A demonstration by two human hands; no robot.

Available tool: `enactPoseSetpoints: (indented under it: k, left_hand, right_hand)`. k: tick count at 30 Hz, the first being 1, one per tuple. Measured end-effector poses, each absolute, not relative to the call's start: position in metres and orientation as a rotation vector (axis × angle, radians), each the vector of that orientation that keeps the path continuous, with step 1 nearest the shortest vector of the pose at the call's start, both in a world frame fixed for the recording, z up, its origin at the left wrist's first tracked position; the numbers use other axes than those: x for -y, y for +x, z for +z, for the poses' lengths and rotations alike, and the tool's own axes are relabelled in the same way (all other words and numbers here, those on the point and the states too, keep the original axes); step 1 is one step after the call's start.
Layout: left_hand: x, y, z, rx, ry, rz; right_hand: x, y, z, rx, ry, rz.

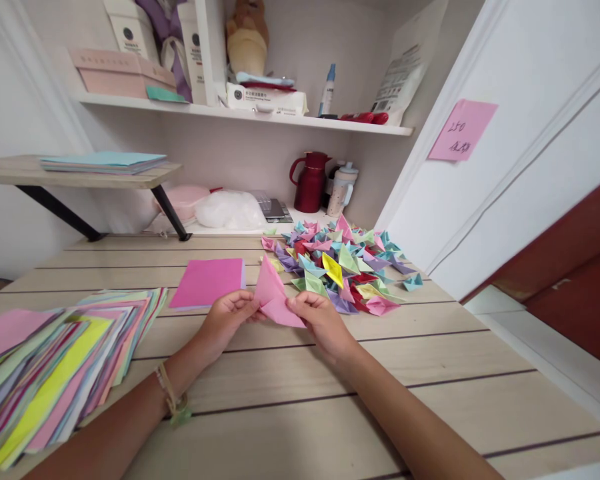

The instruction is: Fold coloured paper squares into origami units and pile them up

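Observation:
Between my two hands is a partly folded pink origami paper point(273, 293), held just above the table. My left hand point(234, 312) pinches its left edge with thumb and fingers. On the other side, my right hand point(320, 317) grips the lower right corner, thumb on top. One point of the paper stands up toward the far side. Right behind it lies a heap of small folded paper boats point(347, 260) in many colours. A magenta square paper stack point(207, 283) rests flat to the left of the hands. The fingers under the paper are partly hidden.
Fanned coloured paper sheets point(55, 373) cover the table's left side. A small raised shelf point(10, 170) carries more paper point(105, 160). Along the back stand a red jug point(311, 183), a cup point(343, 190) and a white plastic bag point(230, 210). A pink note point(463, 130) sticks to the right wall.

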State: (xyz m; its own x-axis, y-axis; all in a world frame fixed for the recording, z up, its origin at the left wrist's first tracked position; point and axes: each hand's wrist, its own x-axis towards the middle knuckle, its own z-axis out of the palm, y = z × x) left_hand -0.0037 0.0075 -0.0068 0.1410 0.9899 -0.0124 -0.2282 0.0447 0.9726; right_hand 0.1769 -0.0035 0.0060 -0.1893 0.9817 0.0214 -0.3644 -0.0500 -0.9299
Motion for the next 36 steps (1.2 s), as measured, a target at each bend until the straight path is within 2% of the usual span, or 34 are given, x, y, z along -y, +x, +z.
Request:
enactPoseSetpoints:
  k: [6, 18, 36]
  left_hand:
    - [-0.0062, -0.0042, -0.0066, -0.950, 1.083, 1.204]
    - [-0.0071, -0.0052, -0.0093, -0.940, 1.115, 1.206]
    - [-0.0035, -0.0009, -0.0036, -0.883, 1.118, 1.102]
  right_hand:
    - [0.0083, 0.1742, 0.0068, 0.913, -0.747, 1.760]
    - [0.0060, 0.1761, 0.0071, 0.933, -0.757, 1.867]
    - [0.0051, 0.1817, 0.0056, 1.481, -0.965, 1.002]
